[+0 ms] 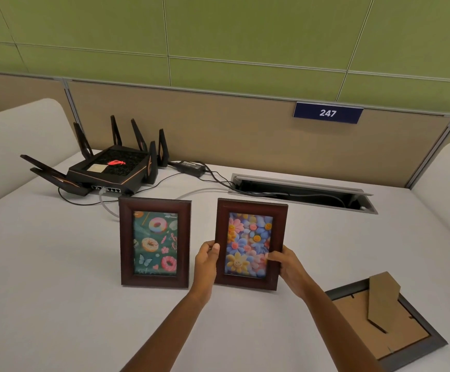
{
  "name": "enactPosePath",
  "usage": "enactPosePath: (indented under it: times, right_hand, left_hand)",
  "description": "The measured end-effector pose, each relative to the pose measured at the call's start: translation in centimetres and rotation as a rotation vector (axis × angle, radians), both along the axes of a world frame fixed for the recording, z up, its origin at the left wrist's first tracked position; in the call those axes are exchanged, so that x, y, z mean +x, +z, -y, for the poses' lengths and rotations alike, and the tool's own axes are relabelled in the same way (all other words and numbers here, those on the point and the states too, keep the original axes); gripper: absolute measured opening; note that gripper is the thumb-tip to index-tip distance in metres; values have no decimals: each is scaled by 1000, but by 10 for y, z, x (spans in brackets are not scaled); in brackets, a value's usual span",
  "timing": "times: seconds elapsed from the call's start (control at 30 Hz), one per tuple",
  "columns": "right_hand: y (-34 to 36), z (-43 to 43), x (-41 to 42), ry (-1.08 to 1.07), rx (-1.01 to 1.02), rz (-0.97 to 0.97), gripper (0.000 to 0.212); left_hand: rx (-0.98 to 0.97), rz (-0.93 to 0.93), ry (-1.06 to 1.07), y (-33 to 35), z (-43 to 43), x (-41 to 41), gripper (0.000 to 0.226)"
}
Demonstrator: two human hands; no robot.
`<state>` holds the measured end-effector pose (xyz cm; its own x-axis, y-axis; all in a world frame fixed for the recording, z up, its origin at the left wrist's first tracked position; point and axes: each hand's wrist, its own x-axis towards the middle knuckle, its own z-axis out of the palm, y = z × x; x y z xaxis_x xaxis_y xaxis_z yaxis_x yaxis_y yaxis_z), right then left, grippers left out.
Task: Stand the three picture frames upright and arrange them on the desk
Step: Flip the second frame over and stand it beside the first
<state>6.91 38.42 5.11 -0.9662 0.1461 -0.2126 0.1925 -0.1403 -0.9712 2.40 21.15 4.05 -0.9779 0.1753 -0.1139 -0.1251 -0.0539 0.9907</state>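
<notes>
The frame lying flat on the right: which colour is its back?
Brown cardboard back, dark grey border; seen in the head view.

Face-down frame [385,322] clipped at bottom edge

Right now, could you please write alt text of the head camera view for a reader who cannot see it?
Both hands, left hand and right hand, hold a flower picture frame upright on a white desk, beside a standing donut picture frame. A third frame lies face down at right; a black router sits behind.
</notes>
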Motion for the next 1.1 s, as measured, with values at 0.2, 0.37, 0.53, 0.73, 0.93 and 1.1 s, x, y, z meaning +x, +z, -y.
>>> enactPosePath:
  times: [0.2, 0.37, 0.53, 0.73, 0.93, 1.1]
  right_hand:
    - [-6, 0, 0, -26, 16, 50, 26]
    - [-6, 2, 6, -20, 3, 49, 29]
    - [-4, 2, 13, -25, 77, 50, 36]
    - [0, -7, 35, -68, 269, -13, 48]
    - [-1, -25, 68, -241, 616, -59, 48]
    - [-1, -51, 104, -317, 859, -16, 42]
  left_hand:
    - [-44, -19, 12, -3, 1, 1, 32]
    - [-96, -55, 40, -4, 1, 5, 30]
    - [-191, -184, 127, 3, -1, 18, 37]
    - [-439, -643, 198, 10, -13, 48, 60]
    - [-750, -1091, -100, 7, -42, 77, 50]
    - [-882, -1001, -368, 3, -78, 102, 51]
